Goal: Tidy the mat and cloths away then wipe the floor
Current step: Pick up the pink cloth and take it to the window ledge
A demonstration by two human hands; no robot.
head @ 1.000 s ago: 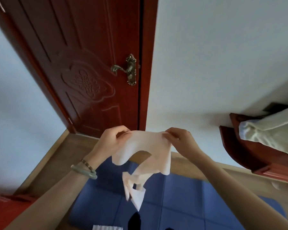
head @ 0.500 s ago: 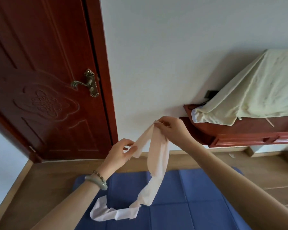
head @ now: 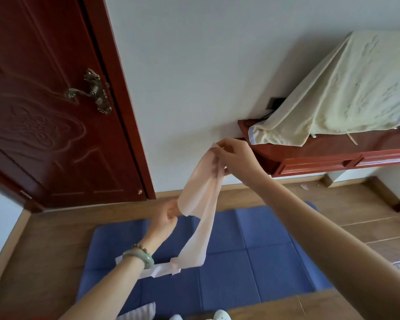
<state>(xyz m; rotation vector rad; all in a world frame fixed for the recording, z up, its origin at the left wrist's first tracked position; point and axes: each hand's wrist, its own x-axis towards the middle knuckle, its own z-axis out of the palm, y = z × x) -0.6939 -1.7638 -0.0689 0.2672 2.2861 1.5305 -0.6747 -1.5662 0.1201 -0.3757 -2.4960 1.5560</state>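
Left hand (head: 165,218), the nearer and lower of the two, pinches one edge of the pale pink cloth (head: 200,204) between thumb and fingers, a jade bangle (head: 140,258) on its wrist. A second ago both hands held that cloth bunched between them at the same height. Now the right hand (head: 237,158) has gone up and away towards the wall, pinching the other end, and the cloth has been pulled out into a long, thin strip. Its loose tail hangs down over the blue mat (head: 252,262); from where I stand I cannot tell whether the end rests on the mat or just clears it. To me this looks like straightening the cloth so it can be folded, so the tidying is only partly under way. The mat lies flat and unfolded on the wooden floor (head: 51,239), and the wiping looks some way off. Further back, the red door (head: 39,135) with its brass handle (head: 90,92) now sits more to the left. A red wooden sideboard (head: 333,158) against the wall has come fully into sight, with a pale green cloth (head: 356,88) draped over it.
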